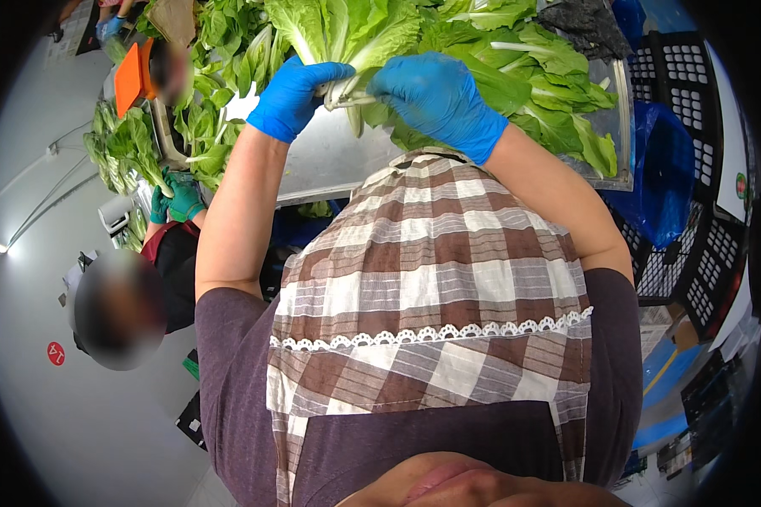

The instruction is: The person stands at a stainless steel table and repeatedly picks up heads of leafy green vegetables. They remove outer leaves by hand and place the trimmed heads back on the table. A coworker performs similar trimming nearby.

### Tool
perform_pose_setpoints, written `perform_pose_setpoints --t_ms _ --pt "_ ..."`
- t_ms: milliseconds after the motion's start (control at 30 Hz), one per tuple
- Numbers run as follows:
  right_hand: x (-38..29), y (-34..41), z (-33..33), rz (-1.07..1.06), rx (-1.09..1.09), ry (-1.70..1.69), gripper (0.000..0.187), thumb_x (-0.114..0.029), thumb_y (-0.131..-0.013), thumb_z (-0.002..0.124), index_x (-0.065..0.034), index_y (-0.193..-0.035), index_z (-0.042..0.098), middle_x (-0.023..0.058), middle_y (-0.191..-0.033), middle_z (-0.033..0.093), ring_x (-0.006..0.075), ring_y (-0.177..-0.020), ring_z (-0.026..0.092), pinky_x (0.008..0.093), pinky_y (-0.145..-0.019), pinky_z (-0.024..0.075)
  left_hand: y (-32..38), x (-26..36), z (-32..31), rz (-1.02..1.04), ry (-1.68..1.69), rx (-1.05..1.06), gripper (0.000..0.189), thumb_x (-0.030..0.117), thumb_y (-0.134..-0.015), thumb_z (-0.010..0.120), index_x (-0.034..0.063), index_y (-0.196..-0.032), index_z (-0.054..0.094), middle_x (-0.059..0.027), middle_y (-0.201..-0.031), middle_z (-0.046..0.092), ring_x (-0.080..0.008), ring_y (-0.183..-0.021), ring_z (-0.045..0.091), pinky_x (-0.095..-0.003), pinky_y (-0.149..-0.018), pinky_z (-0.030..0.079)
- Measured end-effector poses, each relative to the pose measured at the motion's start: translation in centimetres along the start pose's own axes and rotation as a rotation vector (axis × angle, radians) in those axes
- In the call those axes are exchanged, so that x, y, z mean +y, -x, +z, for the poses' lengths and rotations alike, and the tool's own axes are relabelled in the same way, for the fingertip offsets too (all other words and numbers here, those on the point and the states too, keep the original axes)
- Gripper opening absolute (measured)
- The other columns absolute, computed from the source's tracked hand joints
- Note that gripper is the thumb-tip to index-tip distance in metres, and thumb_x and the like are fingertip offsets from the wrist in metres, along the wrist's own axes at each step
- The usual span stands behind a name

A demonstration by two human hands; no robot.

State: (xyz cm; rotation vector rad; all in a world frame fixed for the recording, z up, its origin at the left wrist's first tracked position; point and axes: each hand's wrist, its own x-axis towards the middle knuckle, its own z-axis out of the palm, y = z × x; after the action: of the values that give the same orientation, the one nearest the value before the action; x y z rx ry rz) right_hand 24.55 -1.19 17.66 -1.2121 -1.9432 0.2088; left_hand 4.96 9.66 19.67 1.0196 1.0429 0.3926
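Both my hands wear blue gloves and meet at the base of a head of leafy lettuce (349, 38) at the top middle. My left hand (295, 95) is closed around its lower stems, the thumb lying across them. At the stem end, my right hand (434, 98) has its fingertips against a pale stalk; whether it grips that stalk is hidden by the fingers. The leaves fan out away from me. Below the hands shows the metal tabletop (330, 155), and loose green leaves (545, 82) lie spread to the right.
More leafy greens (209, 114) are piled at the left, near an orange tray (133, 76). A co-worker's green-gloved hands (181, 196) hold greens there. On the right stand black plastic crates (685, 82) beside a blue plastic bag (663, 171). The table's metal edge (624, 127) runs along that side.
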Motion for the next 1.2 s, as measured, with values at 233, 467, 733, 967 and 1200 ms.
perform_pose_setpoints --t_ms 233,467,733,967,1200 --pt "-0.7 -0.2 0.6 -0.036 0.031 -0.026 0.011 -0.023 -0.081 0.062 -0.0164 -0.088 0.067 0.0052 -0.077 0.064 0.0262 -0.069 0.065 0.0376 -0.059 0.0514 -0.1 -0.7 0.2 0.014 -0.006 0.032 0.028 0.008 -0.074 0.074 -0.0035 -0.099 0.067 -0.0120 -0.090 0.069 -0.0206 -0.079 0.067 -0.0312 -0.075 0.052" --pt "-0.9 0.2 1.2 0.085 0.041 0.046 0.008 -0.019 -0.081 0.061 -0.0161 -0.086 0.067 0.0059 -0.077 0.064 0.0269 -0.067 0.064 0.0383 -0.057 0.0511 0.4 0.2 0.6 0.010 -0.058 0.058 0.023 0.008 -0.074 0.074 -0.0029 -0.094 0.068 -0.0121 -0.088 0.069 -0.0204 -0.077 0.067 -0.0315 -0.074 0.052" --pt "-0.3 -0.1 0.3 0.014 0.023 -0.068 0.008 -0.018 -0.080 0.060 -0.0162 -0.085 0.066 0.0056 -0.077 0.063 0.0265 -0.071 0.064 0.0381 -0.062 0.0507 0.5 0.5 0.4 -0.016 0.033 0.027 0.029 0.005 -0.075 0.073 -0.0022 -0.102 0.065 -0.0108 -0.094 0.068 -0.0200 -0.084 0.066 -0.0303 -0.077 0.051" --pt "-0.5 -0.4 1.2 0.014 0.027 -0.046 0.008 -0.018 -0.080 0.061 -0.0151 -0.084 0.066 0.0055 -0.078 0.063 0.0269 -0.072 0.064 0.0381 -0.062 0.0508 0.7 -0.1 0.3 -0.001 0.114 0.008 0.021 0.005 -0.077 0.069 -0.0059 -0.095 0.067 -0.0140 -0.091 0.069 -0.0218 -0.083 0.067 -0.0324 -0.079 0.053" --pt "-0.4 0.1 1.2 0.164 0.105 -0.007 0.008 -0.020 -0.079 0.062 -0.0146 -0.085 0.066 0.0058 -0.079 0.064 0.0285 -0.072 0.064 0.0381 -0.062 0.0509 0.3 -0.4 -0.9 -0.013 0.160 0.020 0.021 0.003 -0.076 0.071 -0.0021 -0.096 0.067 -0.0103 -0.090 0.069 -0.0193 -0.080 0.066 -0.0317 -0.076 0.052"
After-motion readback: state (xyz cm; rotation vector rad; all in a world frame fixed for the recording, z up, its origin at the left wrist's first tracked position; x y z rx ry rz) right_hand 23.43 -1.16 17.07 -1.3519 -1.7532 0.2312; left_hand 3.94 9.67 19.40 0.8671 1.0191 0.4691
